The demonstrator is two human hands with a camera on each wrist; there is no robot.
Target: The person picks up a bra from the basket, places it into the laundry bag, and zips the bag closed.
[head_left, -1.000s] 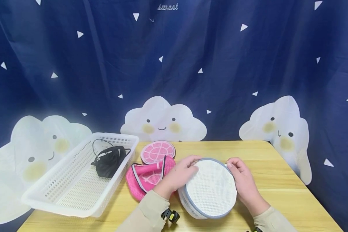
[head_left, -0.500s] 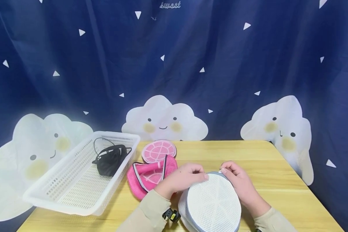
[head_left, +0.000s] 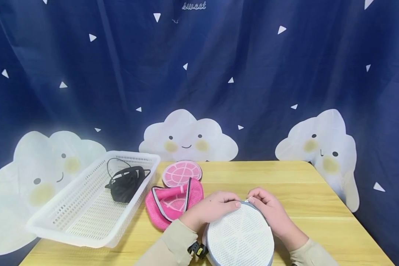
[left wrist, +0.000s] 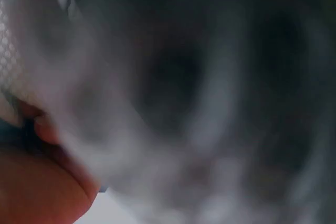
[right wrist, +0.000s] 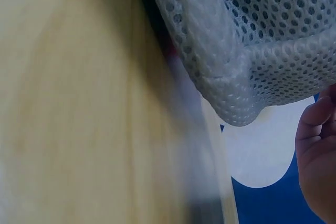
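Note:
A round white mesh laundry bag [head_left: 241, 236] with a grey-blue zipper edge stands tilted toward me near the table's front, its flat round top facing up. My left hand [head_left: 216, 208] grips its far left rim, the thumb lying on the top. With thumb and forefinger, my right hand [head_left: 274, 216] pinches the small white zipper pull at the far edge. The bag's white mesh wall [right wrist: 283, 66] is close in the right wrist view, with right-hand fingers at its edge. Blurred mesh [left wrist: 173, 108] covers most of the left wrist view.
Left of the hands lies a pink mesh bag [head_left: 196, 190] with its mouth gaping. Behind it is a round pink mesh piece [head_left: 182, 173]. A white plastic basket [head_left: 109, 232] at the left holds a black strappy garment [head_left: 126, 186]. Beyond the wooden table [head_left: 306, 195] hangs a blue curtain [head_left: 259, 74].
The white bag has come down toward me, its top tilted more to view. Along its rim my right hand has moved left, closer to my left hand, with the zipper pull.

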